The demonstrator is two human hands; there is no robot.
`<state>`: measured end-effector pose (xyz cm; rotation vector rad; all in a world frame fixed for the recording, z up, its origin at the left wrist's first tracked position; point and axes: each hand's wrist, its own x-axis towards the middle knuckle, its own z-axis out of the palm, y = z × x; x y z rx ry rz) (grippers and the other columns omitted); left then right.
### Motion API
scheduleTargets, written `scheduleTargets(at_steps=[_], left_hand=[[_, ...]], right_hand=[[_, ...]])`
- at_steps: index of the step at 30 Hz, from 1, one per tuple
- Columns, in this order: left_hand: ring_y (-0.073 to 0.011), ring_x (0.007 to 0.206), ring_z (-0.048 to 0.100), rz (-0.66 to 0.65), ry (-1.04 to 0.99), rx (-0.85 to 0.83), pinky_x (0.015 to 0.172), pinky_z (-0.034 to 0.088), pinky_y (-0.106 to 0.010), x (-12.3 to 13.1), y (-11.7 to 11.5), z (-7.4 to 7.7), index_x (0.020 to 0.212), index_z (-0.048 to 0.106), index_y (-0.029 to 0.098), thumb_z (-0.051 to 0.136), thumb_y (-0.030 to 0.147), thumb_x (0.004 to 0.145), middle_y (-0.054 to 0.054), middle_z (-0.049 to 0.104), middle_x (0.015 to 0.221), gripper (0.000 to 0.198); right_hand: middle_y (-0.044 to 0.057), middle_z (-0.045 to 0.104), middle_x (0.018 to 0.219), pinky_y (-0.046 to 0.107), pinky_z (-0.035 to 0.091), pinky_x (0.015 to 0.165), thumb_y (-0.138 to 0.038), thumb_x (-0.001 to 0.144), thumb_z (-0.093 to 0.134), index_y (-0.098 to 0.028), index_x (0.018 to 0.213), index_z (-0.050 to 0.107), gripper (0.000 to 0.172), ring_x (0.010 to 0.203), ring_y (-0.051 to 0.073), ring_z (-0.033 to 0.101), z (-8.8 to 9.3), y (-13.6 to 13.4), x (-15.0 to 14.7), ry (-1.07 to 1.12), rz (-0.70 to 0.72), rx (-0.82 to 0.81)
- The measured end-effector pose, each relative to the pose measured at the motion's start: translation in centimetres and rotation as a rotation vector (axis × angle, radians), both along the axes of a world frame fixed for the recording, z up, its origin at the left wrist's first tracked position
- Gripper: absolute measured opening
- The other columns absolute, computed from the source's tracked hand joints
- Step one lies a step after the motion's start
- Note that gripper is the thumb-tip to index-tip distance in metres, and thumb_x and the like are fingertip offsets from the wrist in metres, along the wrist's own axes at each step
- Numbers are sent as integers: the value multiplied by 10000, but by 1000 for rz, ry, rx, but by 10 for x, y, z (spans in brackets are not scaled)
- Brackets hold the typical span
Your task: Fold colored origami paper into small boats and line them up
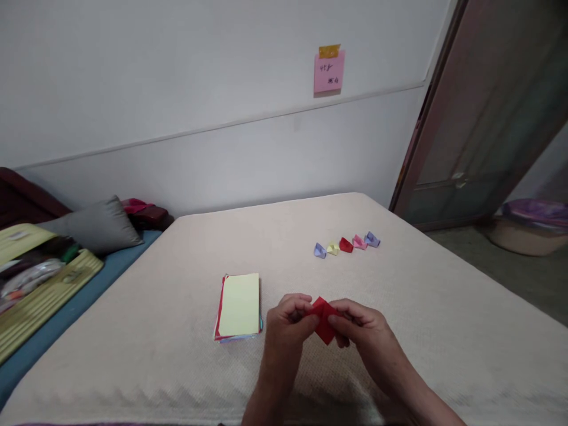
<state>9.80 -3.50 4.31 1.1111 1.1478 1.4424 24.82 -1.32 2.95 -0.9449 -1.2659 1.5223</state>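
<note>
left hand: my left hand is at lower centre of the frame, raised just above the mattress, fingers curled in and pinching the left edge of the red paper.
right hand: my right hand is just right of it, thumb and fingers closed on the paper's right edge.
fingers state: both sets grip the same piece; left fingers and right fingers nearly meet across it.
red paper: small folded piece with a diamond outline, held between the two hands and not lying flat. I can't tell if its lower tip touches the mattress.
key relation: the paper sits directly between my fingertips, so neither hand is nearer. Its longer diagonal runs roughly up-down in the frame, lower tip toward me. The fold lines are too small to read.
paper stack: a stack of coloured sheets with a pale yellow one on top lies left of my left hand, near but not touching.
folded pieces: a row of five small folded pieces (lilac, yellow, red, pink, lilac) sits above and right of my hands, well apart.
wall: pink sticky note, upper centre; the writing is illegible.
left edge: grey pillow and yellow tray with clutter.
right edge: door and a basin on the floor.
</note>
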Motion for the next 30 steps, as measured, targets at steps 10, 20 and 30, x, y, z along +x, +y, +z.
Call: scheduleTargets(at_steps=[10,20,30], left_hand=[[-190,847,588,-12,-54,-32,752,456,-294,6,0,0,685,699,162,641,76,645,-60,625,931,111],[-166,774,577,6,-163,-46,701,448,-279,8,-1,-1,718,690,142,627,106,691,-59,655,864,78],[-158,781,575,29,-204,-75,684,439,-263,1,1,0,729,678,128,627,95,684,-71,654,920,75]], right_hand=[[-27,548,514,227,298,476,-241,770,627,-158,708,631,104,486,98,434,4,-3,-7,43,-21,-35],[-13,558,550,233,338,485,-304,818,585,-151,799,641,163,500,105,448,7,-5,-8,63,-2,-41],[-37,550,555,224,355,485,-214,750,630,-175,840,647,99,499,98,458,13,-3,-3,44,-45,0]])
